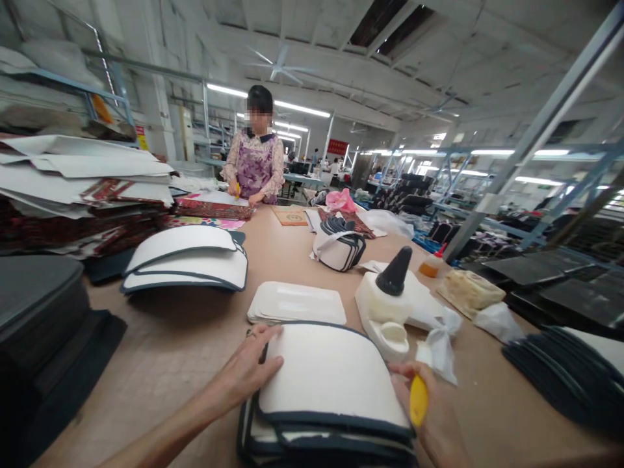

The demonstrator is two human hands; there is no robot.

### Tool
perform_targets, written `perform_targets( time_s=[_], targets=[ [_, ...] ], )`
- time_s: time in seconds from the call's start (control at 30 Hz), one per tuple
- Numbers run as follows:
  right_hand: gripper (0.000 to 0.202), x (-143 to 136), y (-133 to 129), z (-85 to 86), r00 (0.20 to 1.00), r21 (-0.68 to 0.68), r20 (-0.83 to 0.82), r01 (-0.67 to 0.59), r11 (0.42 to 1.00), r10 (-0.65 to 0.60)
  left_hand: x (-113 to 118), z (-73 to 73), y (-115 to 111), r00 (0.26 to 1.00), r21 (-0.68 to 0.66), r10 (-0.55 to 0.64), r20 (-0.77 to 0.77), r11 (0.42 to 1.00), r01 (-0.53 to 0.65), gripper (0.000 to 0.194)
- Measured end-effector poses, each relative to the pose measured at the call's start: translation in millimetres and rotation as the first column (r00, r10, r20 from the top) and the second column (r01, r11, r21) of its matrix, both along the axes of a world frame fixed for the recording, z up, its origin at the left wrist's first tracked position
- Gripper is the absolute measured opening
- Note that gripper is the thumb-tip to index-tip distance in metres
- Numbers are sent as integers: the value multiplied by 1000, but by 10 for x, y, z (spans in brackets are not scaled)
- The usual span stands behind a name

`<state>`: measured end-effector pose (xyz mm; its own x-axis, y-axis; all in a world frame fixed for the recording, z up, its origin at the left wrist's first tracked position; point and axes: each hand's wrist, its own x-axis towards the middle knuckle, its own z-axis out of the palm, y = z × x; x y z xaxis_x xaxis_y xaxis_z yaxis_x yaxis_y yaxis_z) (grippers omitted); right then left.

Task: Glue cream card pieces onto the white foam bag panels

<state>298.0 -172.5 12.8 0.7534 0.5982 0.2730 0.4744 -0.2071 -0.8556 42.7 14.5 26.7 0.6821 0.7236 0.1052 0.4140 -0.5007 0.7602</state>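
In front of me lies a stack of curved panels, with a white, dark-edged panel (331, 374) on top. My left hand (258, 364) rests at its left edge, fingers and thumb stretched out and their tips on the white face. At the panel's right edge is my right hand (429, 400), its fingers closed around a yellow-handled tool (418, 400) whose working end I cannot make out. Just beyond the stack are several glossy white plates (297, 302). To their right stands a cream plastic container (385, 305) with a black cone-shaped top (394, 270).
Curved white panels (188, 266) lie to the left, before piled sheets (82, 175). Dark pieces (565, 370) are stacked at the right. A red-tipped bottle (431, 263) and a bundle of small panels (338, 247) stand farther back. Across the table (195, 351) a person (253, 156) works.
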Motion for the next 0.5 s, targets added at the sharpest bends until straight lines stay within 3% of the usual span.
perform_targets(
  time_s=[0.1, 0.23, 0.37, 0.43, 0.5],
  targets=[
    [14, 139, -7, -56, 990, -113, 140, 12, 994, 4, -48, -30, 42, 999, 159, -7, -49, 987, 15, 34],
    [12, 402, 165, 78, 975, -75, 211, -54, 996, 69, -123, -82, 388, 992, 132, 119, 34, 984, -123, 32],
    [16, 330, 625, 286, 948, -81, 221, -216, 973, 229, -101, -250, 861, 977, 88, 214, -3, 973, -213, 38],
    [14, 204, 952, 337, 889, -150, 220, -375, 915, 401, 1, -319, 1000, 979, 87, 200, -37, 977, -196, 40],
    [13, 129, 1297, 326, 847, -194, 207, -455, 869, 490, 145, -329, 1056, 983, 100, 173, -60, 981, -167, 44]
  ],
)
